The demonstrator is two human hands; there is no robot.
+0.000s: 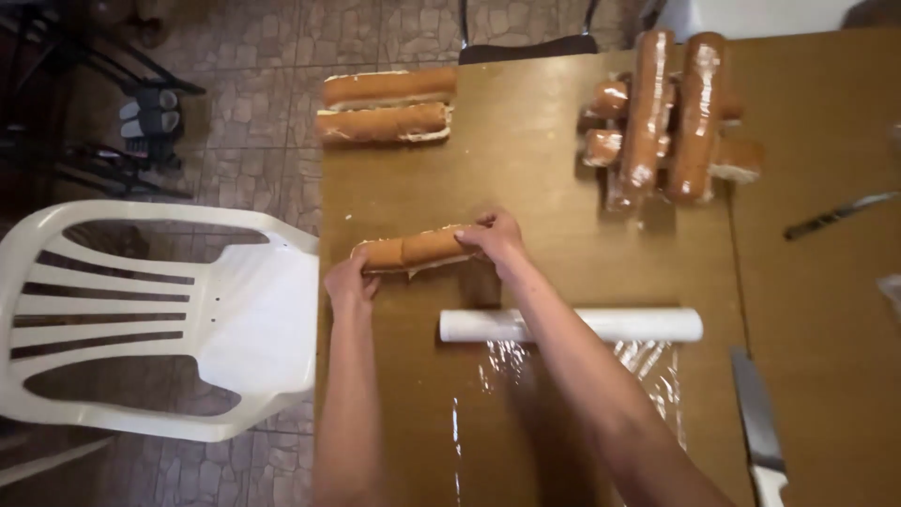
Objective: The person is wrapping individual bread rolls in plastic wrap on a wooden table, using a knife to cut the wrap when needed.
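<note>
Left hand [350, 282] and right hand [495, 237] clamped on opposite ends of long golden sandwich roll [413, 250], held level over brown wooden table [526, 150]. Just below right hand: white cling-film roll [601, 325], glossy sheet [648, 371] pulled toward person. Beyond hands: two unwrapped sandwiches [385, 105]; farther right, shiny wrapped stack [668, 122]. Steel knife [756, 422] right of film. White slatted plastic chair [160, 319] beside left hand.

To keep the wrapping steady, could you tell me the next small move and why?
Probably carry the sandwich, held at both ends by the left hand and right hand, onto the cling film sheet pulled out below the roll; it looks unwrapped.
</note>
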